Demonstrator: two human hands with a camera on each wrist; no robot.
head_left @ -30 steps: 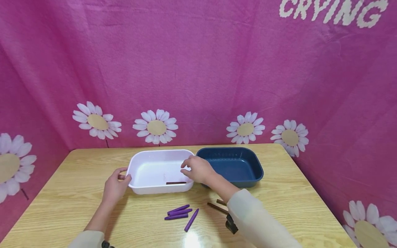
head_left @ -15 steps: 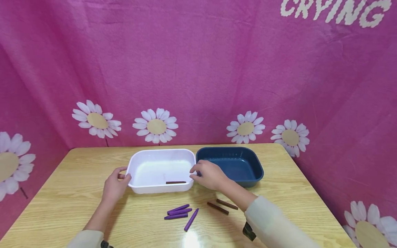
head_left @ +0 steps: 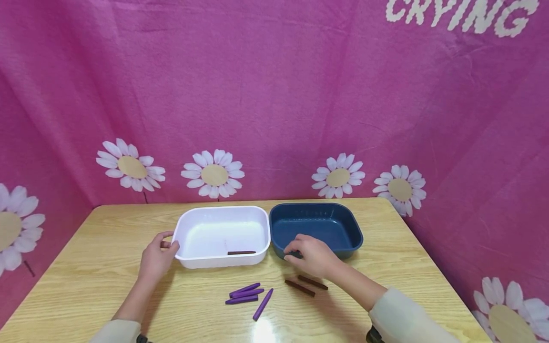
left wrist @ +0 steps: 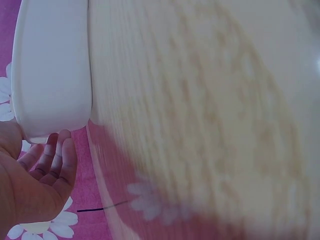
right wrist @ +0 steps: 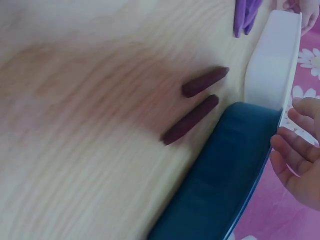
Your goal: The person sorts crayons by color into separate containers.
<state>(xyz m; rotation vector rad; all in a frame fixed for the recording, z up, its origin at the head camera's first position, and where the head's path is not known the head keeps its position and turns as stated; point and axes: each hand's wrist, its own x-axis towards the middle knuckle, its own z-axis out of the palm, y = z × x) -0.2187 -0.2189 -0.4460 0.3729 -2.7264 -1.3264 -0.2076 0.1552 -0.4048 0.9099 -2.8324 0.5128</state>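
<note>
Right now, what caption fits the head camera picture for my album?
Left hand holds the white tray; right hand hovers above two brown crayons.

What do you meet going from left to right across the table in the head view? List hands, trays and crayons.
left hand → white tray → purple crayons → brown crayons → blue tray. The right hand overlaps the blue tray and brown crayons, so it is left out.
</note>
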